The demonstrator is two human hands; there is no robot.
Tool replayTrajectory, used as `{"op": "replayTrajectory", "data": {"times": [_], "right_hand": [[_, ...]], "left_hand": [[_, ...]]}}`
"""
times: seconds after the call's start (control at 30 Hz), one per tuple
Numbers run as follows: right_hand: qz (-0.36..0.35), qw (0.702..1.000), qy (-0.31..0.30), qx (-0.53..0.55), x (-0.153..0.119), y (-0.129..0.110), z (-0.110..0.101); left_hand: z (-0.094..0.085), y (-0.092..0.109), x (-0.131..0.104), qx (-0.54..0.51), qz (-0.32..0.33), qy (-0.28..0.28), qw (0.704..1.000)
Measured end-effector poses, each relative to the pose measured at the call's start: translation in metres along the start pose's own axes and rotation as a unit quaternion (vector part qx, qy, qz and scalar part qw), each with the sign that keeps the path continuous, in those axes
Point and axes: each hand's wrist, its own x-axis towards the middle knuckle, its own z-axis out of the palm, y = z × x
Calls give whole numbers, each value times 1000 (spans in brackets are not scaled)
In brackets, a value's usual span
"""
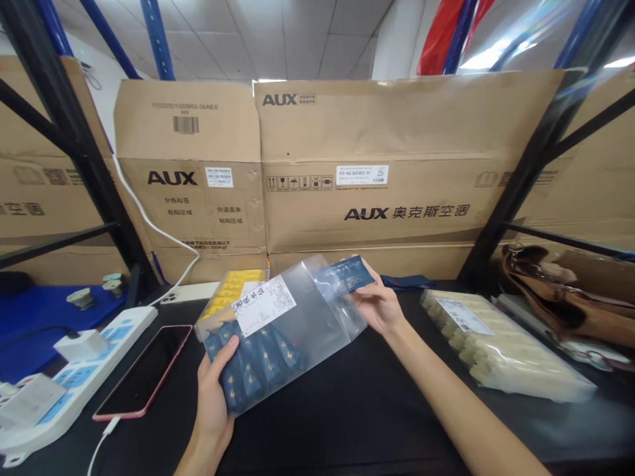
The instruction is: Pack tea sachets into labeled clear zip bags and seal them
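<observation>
My left hand [213, 387] is closed on the lower left end of a clear plastic bag [310, 317], thumb on top. Several dark blue sachets [258, 363] lie in rows inside that end, and a white printed label [265, 305] is on the bag's face. At the bag's upper right end, my right hand [380, 304] pinches a single dark blue sachet [350, 274] with pale print. This sachet overlaps the bag's mouth; whether part of it is inside, I cannot tell. Behind the bag lies a pack of yellow sachets [233, 291], partly hidden.
A clear bag of cream-coloured sachets [501, 344] lies at right, beside a brown leather bag [555, 297]. At left are a phone [146, 370] on a cable and a white power strip [84, 377]. Cardboard sheets [411, 139] stand along the back between black posts.
</observation>
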Motion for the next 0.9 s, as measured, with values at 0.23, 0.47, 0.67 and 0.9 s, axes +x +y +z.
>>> {"op": "replayTrajectory", "data": {"times": [0.23,0.47,0.67,0.9], "right_hand": [[-12,984,-95,-148,-1,-1,1],[-15,897,-130,-422,-6,-3,4],[-110,845,-201,-484,-18,-7,21],[-60,854,-208,-473,-26,16,35]], "left_hand": [[-3,-3,3,33,43,-30,998],[-6,-4,4,61,45,-52,996],[-8,-5,5,73,6,-46,996],[-9,-7,5,99,31,-77,992]]}}
